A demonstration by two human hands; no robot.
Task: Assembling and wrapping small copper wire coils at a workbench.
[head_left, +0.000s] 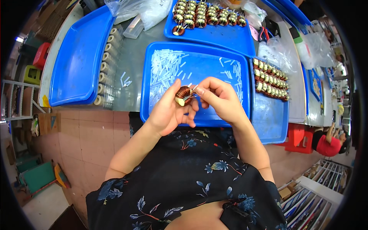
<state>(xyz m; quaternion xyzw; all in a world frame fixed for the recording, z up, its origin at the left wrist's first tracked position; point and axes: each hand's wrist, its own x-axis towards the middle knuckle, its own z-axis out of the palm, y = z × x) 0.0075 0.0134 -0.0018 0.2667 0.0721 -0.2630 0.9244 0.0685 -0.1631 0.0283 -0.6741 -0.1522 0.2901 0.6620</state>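
The left hand [168, 109] cups the copper-wound ring coil [183, 95], its lead wire [193, 90] pointing right into the right hand's [220, 99] pinching fingertip grip.

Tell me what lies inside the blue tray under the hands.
Short white tubes lie scattered in the blue tray, thickest at its left. The left hand, right hand and held copper coil cover its near middle.

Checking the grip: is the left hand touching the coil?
Touching. The head view shows the left hand with thumb and fingers wrapped around the copper coil, no gap between them.
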